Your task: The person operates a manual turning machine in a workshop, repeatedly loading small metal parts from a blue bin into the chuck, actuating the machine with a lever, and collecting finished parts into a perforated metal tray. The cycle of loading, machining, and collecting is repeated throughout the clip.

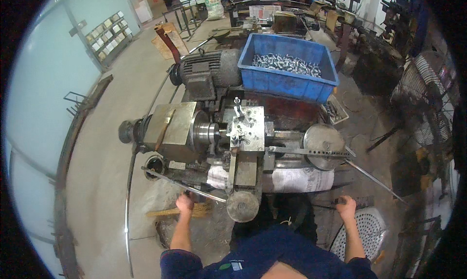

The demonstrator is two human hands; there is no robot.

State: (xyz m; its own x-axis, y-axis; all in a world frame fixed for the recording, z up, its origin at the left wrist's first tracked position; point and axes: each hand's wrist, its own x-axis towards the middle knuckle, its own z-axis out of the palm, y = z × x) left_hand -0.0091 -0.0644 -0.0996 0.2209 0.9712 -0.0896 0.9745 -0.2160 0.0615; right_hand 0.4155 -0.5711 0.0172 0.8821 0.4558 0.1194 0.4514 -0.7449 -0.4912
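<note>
Overhead, blue crate (292,84) of small metal parts (286,63), left hand (185,201) gripping long lever (182,182), right hand (346,206) clasping bar handle (357,200)

grimy matt metal lathe (214,133); glossy blue plastic bin (287,84); shiny metal parts (286,64).

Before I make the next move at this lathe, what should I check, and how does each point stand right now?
1. Left hand on the long lever: ok, it grips it.
2. Right hand on the dark handle: ok.
3. Part seated in the chuck: cannot tell.
4. Tool block apart from the chuck: cannot tell.
5. Blue bin of metal parts steady behind the lathe: ok.
</note>
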